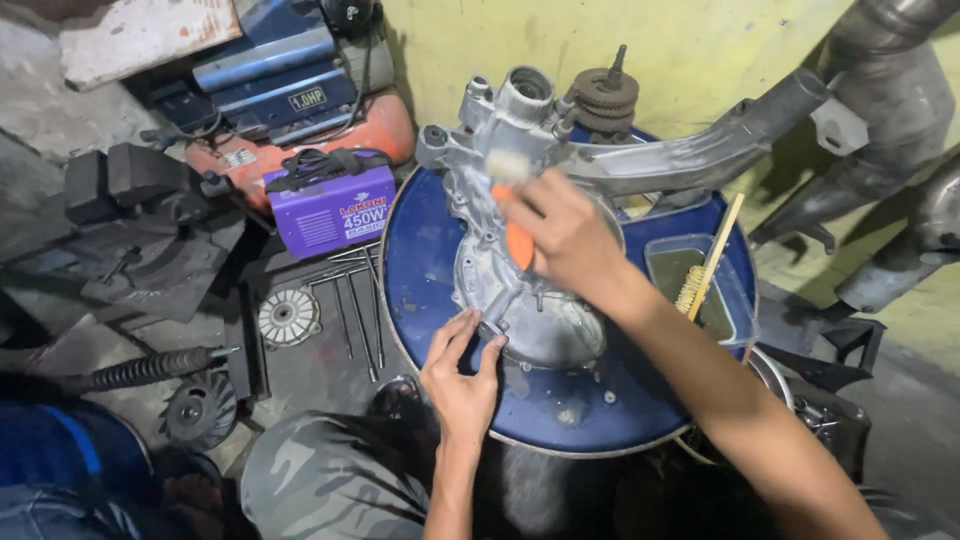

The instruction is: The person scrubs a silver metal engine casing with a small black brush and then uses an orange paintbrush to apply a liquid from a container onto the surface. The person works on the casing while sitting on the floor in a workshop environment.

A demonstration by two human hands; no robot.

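The right hand [565,235] was closed around the orange handle of a small brush [510,205], its pale bristles pressed to the upper part of a grey metal engine casing [530,300] that lay on the round blue top of a drum [420,250], which served as the desk. The left hand [460,375] rested at the lower edge of the casing, its fingers [448,335] spread apart and flat, clamped on nothing, only bracing the part. To do this brushing well, it seemed wise to keep that bracing hand firm so the casing could not rock on the drum, and to work the bristles in short strokes into the recesses and around the bosses near the top, where grime would likely collect. The casing looked like dull cast aluminium, smeared and wet in places, with a wide circular hollow in its middle, several projecting lugs and a long arm [700,150] that ran off to the right. At its top sat a rusty brown toothed gear [605,95]. Just beside the casing on the drum stood a small rectangular tub [737,290] of murky liquid, with a second, wooden-handled brush [710,260] leaning in it.
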